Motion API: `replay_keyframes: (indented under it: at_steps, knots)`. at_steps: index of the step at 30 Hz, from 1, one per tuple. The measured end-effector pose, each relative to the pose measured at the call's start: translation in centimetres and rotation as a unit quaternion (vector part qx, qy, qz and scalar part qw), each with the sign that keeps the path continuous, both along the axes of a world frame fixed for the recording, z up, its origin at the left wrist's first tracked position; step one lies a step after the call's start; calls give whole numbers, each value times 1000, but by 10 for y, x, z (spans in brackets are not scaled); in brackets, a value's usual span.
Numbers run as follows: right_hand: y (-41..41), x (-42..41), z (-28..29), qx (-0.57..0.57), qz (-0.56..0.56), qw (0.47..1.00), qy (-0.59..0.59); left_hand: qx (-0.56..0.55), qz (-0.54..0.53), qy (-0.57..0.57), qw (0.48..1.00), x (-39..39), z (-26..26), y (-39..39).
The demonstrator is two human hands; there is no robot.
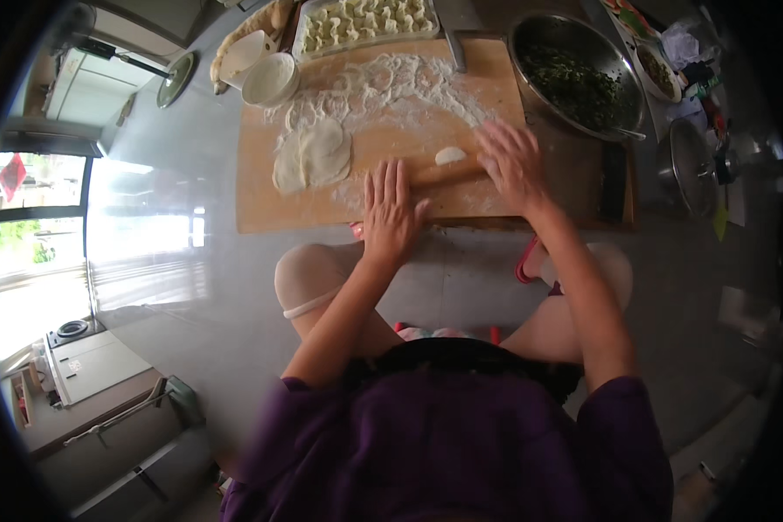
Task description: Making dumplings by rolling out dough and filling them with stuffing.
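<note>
A wooden rolling pin [440, 173] lies across the near part of a floured wooden board [254, 212]. My left hand [390, 209] rests flat on the pin's left end, its fingers pointing away from me. On the pin's right end lies my right hand [512, 163], palm down with the fingers spread. Just beyond the pin, between my hands, is a small piece of white dough [450, 155]. Flat, round dough wrappers [313, 156] overlap on the board left of my left hand. Loose flour [398, 81] covers much of the board's far half.
A steel bowl [577, 75] of chopped green filling, with a utensil in it, stands right of the board. At the far edge are a tray of dumplings [365, 26], a white bowl [271, 79] and a knife-like tool [456, 51]. A metal lid [688, 168] is farther right.
</note>
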State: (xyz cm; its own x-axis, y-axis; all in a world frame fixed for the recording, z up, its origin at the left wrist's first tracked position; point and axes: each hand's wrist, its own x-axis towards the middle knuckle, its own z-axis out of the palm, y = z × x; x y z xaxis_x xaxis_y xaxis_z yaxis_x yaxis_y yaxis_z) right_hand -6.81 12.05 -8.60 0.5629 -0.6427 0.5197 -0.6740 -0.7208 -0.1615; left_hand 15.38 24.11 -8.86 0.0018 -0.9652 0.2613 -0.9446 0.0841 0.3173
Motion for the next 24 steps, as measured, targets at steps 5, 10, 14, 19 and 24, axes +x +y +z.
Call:
replay_keyframes:
  at_steps: [5, 10, 14, 19, 24]
  knots:
    - [-61, 21, -18, 106, -96, 989, 29, -17, 21, -31, 999, 12, 0, -73]
    - [-11, 32, -11, 50, -109, 991, 56, -8, 2, 14, 1000, 39, -15, -56]
    - [26, -1, -10, 120, -43, 991, 42, 14, -39, -24, 999, 19, 2, -11]
    - [-52, 22, -19, 95, -166, 979, 74, -15, -30, -14, 999, 22, 2, -89]
    - [12, 34, 1, 119, -85, 985, 90, 31, -19, -1, 999, 53, -20, -57]
